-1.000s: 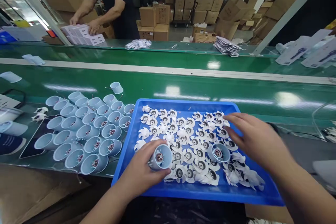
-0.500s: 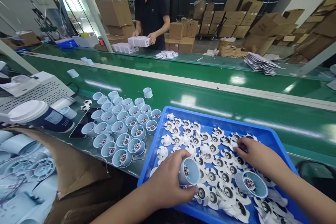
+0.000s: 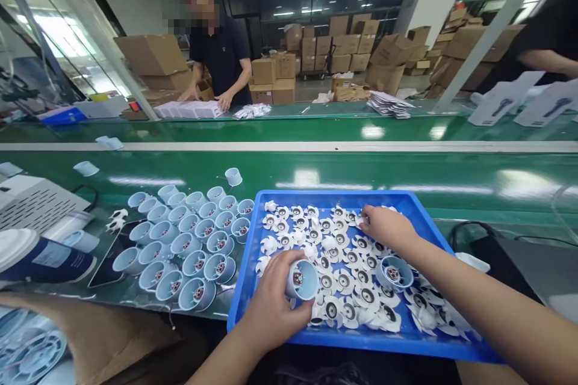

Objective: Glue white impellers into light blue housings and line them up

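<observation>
A light blue cup-shaped motor housing [image 3: 309,280] is in my left hand [image 3: 276,295], its open end facing me and a small reddish motor core visible inside. My left hand is wrapped round its side, above the near left part of a blue tray [image 3: 246,277]. At the tray's far side, my right hand [image 3: 386,227] is closed, its fingertips pinching at a white fan impeller partly hidden by the fingers. Many white fan impellers [image 3: 343,280] with dark hubs cover the tray floor. Another blue housing [image 3: 394,273] rests on them, left of my right forearm.
Several rows of blue housings [image 3: 184,244] stand left of the tray, beside a lidded paper cup [image 3: 45,255]. A cardboard box [image 3: 103,331] of housings is at lower left. Beyond the green belt [image 3: 253,159], a co-worker [image 3: 221,60] handles white boxes [image 3: 189,109].
The view has turned to the right, bringing white cartons and another person's arm into sight. My left hand still holds the housing; my right hand remains at the tray's far side among the impellers.
</observation>
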Tool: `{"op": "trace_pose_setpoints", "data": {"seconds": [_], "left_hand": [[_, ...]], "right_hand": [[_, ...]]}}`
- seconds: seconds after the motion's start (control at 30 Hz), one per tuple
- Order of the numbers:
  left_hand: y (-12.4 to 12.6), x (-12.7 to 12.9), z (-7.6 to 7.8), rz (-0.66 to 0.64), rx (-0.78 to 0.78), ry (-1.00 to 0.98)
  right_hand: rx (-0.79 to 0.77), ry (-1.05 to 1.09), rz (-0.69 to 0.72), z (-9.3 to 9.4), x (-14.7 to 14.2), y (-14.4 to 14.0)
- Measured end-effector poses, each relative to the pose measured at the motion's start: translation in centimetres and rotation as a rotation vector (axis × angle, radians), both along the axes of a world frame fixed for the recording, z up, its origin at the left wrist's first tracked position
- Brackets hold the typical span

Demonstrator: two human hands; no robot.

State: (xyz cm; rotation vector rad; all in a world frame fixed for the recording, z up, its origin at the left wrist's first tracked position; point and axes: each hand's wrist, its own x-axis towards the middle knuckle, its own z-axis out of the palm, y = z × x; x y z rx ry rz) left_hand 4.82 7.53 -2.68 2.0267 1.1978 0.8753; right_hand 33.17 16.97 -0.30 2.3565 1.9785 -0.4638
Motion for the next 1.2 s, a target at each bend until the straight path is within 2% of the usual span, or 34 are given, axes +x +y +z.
{"op": "trace_pose_setpoints", "data": {"seconds": [0.1,0.2,0.27,0.33,0.43,0.53,0.77,0.9,1.0,1.1,1.2], "left_hand": [[-0.3,0.2,0.1,0.055,0.023,-0.004],[-0.4,0.9,1.1,0.053,0.049,0.042],[-0.3,1.6,1.9,-0.004,0.121,0.058],[-0.1,2.4,2.6,-0.058,0.212,0.053],[-0.1,3.5,2.9,-0.1,0.287,0.067],[-0.5,4.0,2.6,-0.096,0.314,0.067],[-1.1,3.6,2.3,0.002,0.45,0.028],[-0.8,3.0,2.0,0.067,0.349,-0.008],[-0.6,3.0,1.9,0.008,0.336,0.025],[0.0,3.3,2.9,-0.083,0.377,0.132],[2.4,3.6,5.0,-0.069,0.211,0.305]], "right_hand": [[0.095,0.221,0.022,2.3,-0.7,-1.9],[0.096,0.56,0.158,4.6,-2.2,-5.6],[0.115,0.793,0.28,5.1,-3.5,-8.2],[0.243,0.893,0.401,4.8,-4.7,-10.4],[0.453,0.719,0.556,3.7,-6.1,-12.0],[0.505,0.556,0.598,3.0,-7.0,-12.0],[0.636,0.604,0.586,2.8,-8.0,-11.3],[0.546,0.681,0.645,2.5,-6.8,-12.3],[0.456,0.679,0.692,2.4,-6.3,-13.2],[0.537,0.543,0.689,2.6,-4.9,-14.5],[0.682,0.513,0.578,3.0,-0.9,-16.7]]}}
